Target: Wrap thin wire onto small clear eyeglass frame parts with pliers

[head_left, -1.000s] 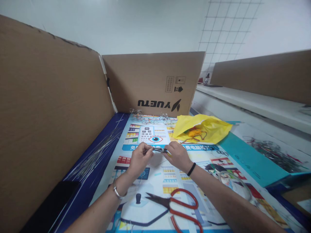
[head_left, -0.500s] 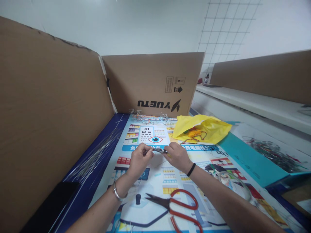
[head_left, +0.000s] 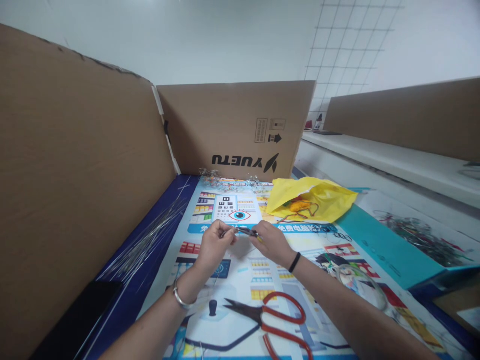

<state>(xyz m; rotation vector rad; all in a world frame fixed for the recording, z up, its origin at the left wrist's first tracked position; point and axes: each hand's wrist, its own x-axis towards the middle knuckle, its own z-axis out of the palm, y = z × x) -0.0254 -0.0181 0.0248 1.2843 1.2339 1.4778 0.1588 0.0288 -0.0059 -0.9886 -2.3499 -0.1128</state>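
My right hand is closed around the handles of small pliers, whose dark jaws point left. The jaw tips reach the fingertips of my left hand. That hand is pinched on something too small to make out, perhaps a thin wire. Both hands are above the printed sheet. Nearer to me, scissors with red handles lie between my forearms, their blades pointing left.
A yellow bag with orange and red cord lies behind my right hand. Thin wires run along the left edge beside a black flat object. Tangled wire pieces fill the right side. Cardboard panels stand behind and left.
The pliers have turned slightly, and their jaws now show more clearly at my left fingertips. Both hands stay in nearly the same place.
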